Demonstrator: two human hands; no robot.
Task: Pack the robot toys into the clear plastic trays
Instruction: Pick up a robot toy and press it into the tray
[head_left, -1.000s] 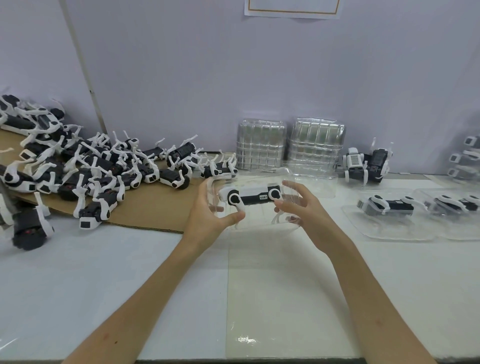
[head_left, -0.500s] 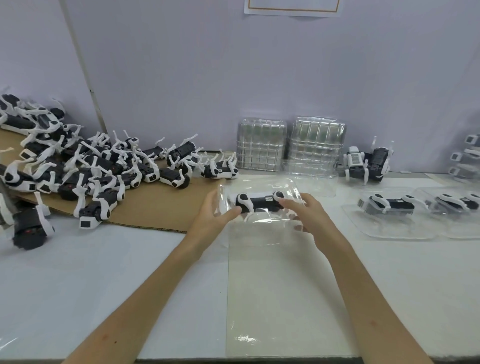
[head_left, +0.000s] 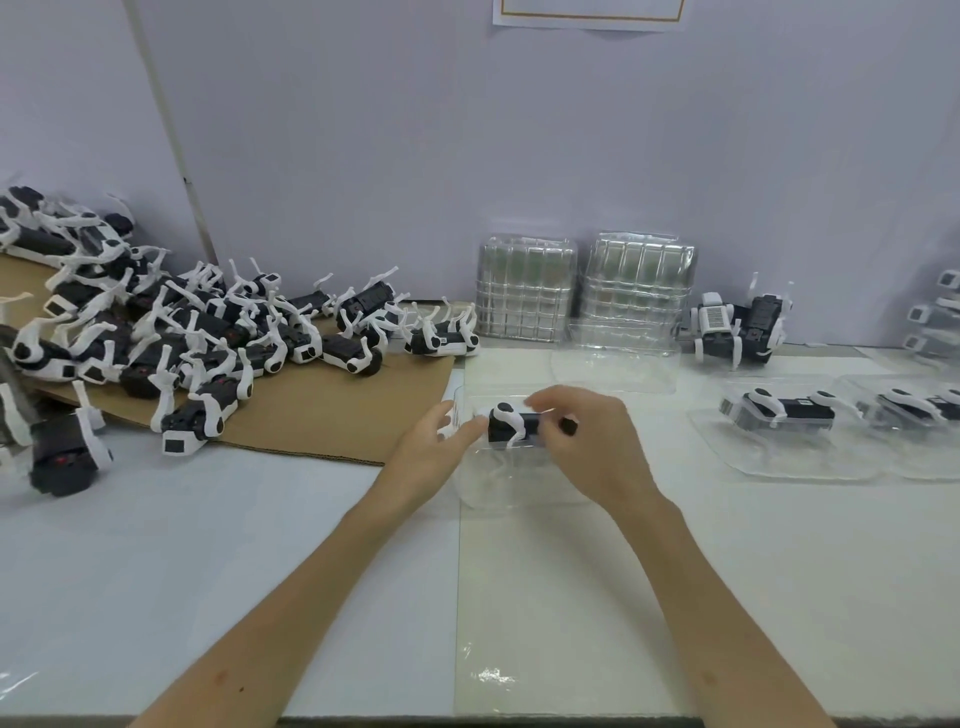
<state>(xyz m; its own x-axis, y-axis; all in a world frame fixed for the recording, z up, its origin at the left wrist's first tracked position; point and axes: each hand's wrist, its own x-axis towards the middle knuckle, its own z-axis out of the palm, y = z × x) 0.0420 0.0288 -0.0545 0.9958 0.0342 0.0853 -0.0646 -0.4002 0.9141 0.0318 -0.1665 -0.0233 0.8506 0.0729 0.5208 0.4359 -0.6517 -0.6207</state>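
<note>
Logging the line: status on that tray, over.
Left hand pinches left edge of clear tray. Right hand grips robot toy, inside the tray. Nothing blocking it.

Toy-factory packing bench (head_left: 208, 545); heap of identical robot toys (head_left: 218, 317) on cardboard (head_left: 337, 415); stacked clear trays (head_left: 527, 291); filled trays (head_left: 810, 462) lined up right.

A pale lilac wall (head_left: 363, 130) rose behind the white counter (head_left: 208, 545); a paper sheet (head_left: 587, 13) hung high on the wall, a slanted seam (head_left: 171, 145) crossing its left part.
</note>
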